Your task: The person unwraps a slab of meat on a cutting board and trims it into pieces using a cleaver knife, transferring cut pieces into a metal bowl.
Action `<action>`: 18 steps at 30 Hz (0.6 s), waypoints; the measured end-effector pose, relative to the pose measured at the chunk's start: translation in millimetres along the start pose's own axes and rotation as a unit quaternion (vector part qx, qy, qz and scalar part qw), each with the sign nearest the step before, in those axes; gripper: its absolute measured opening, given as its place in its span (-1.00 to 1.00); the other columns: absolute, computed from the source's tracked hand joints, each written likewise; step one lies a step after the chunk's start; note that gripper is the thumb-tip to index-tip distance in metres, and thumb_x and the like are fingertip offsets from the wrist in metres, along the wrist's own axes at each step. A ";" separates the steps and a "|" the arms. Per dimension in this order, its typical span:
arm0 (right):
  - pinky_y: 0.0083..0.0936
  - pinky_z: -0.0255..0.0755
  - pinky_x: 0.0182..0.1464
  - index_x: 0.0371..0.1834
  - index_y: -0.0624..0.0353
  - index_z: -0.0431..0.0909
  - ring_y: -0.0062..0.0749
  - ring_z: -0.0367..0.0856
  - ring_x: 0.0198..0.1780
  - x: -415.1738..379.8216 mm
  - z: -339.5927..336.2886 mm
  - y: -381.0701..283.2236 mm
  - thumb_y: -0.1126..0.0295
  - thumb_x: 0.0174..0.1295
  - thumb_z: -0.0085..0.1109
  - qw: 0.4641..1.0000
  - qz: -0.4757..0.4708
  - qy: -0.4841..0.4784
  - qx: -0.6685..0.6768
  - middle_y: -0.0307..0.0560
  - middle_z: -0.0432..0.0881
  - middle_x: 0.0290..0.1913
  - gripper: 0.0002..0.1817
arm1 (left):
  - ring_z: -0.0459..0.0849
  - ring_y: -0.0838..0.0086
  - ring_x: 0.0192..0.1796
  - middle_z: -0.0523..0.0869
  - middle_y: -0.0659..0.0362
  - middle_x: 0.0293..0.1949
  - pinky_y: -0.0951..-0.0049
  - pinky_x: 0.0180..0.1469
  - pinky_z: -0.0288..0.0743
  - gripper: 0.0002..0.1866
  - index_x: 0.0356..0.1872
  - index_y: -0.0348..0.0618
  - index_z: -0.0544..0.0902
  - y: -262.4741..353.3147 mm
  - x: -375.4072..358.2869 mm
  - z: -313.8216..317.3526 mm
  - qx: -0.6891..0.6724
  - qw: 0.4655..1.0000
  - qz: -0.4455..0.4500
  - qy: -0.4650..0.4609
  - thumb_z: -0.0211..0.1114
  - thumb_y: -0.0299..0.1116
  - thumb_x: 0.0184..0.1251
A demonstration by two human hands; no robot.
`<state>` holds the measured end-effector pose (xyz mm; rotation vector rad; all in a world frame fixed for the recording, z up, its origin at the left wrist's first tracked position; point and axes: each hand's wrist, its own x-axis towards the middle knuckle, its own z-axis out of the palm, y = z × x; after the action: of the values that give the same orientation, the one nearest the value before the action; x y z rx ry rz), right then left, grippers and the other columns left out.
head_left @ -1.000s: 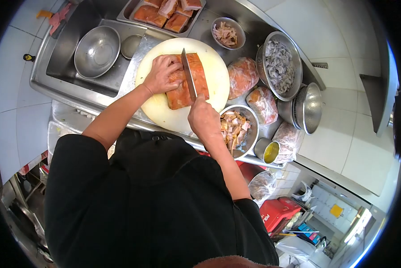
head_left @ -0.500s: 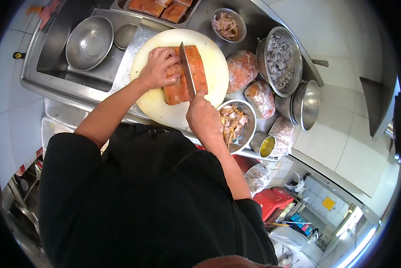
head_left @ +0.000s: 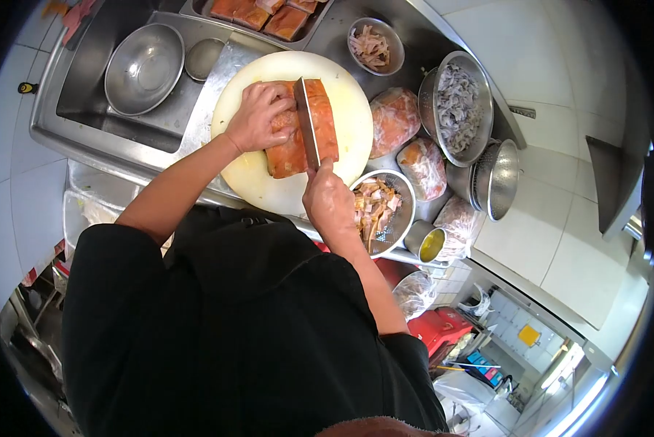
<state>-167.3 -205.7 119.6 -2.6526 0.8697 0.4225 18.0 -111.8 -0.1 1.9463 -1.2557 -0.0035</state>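
Observation:
A slab of orange-brown meat (head_left: pixel 321 120) lies on a round white cutting board (head_left: pixel 258 178). My left hand (head_left: pixel 263 118) rests on the left part of the slab, fingers bent and pressed on its surface. The handle of a large knife (head_left: pixel 307 124) is in the grip of my right hand (head_left: pixel 330 202), at the board's lower right edge. The blade points away from me and lies across the slab, just right of my left fingers. How deep the blade sits in the meat cannot be made out.
Right of the board are a colander of meat pieces (head_left: pixel 376 211), wrapped meat packs (head_left: pixel 394 120), a bowl of grey strips (head_left: pixel 458 105) and a cup of yellow liquid (head_left: pixel 430 244). Behind stand a bowl of pale strips (head_left: pixel 374 47) and a meat tray (head_left: pixel 308 36). A metal bowl (head_left: pixel 143 71) sits in the left sink.
The view has shifted slightly. The knife blade stands a little more upright and has moved slightly relative to the slab. Both hands keep their holds.

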 end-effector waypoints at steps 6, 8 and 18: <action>0.06 0.65 -0.17 -0.09 0.35 0.41 0.25 0.78 -0.30 10.4 -17.1 -8.4 0.41 0.47 -0.03 0.999 -0.001 -0.032 -0.005 0.33 0.73 -0.41 -0.82 | 0.44 0.16 0.24 0.55 0.18 0.09 0.02 0.39 0.20 -0.51 0.00 0.03 0.67 -2.8 1.5 1.3 0.002 1.000 0.002 0.003 0.49 -0.12 -0.02; 0.06 0.64 -0.12 -0.08 0.36 0.41 0.26 0.78 -0.27 14.7 -27.5 -16.2 0.45 0.42 -0.02 0.999 0.008 -0.051 0.006 0.35 0.73 -0.38 -0.83 | 0.44 0.16 0.24 0.55 0.18 0.10 0.01 0.39 0.20 -0.50 0.00 0.03 0.67 -3.0 1.4 1.1 0.000 1.000 0.002 0.003 0.50 -0.11 -0.03; 0.08 0.58 0.06 -0.06 0.39 0.44 0.34 0.73 -0.05 52.8 -53.6 -39.1 0.39 0.40 0.05 0.992 0.026 -0.116 0.045 0.47 0.71 -0.17 -0.76 | 0.42 0.14 0.27 0.54 0.17 0.12 -0.04 0.39 0.18 -0.46 0.00 0.01 0.67 -6.2 3.0 2.4 -0.021 1.000 0.000 -0.014 0.53 -0.09 -0.08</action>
<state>-93.1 -223.7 156.6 -2.4427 0.8630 0.6727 23.3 -114.4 -4.3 1.9160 -1.2635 -0.0565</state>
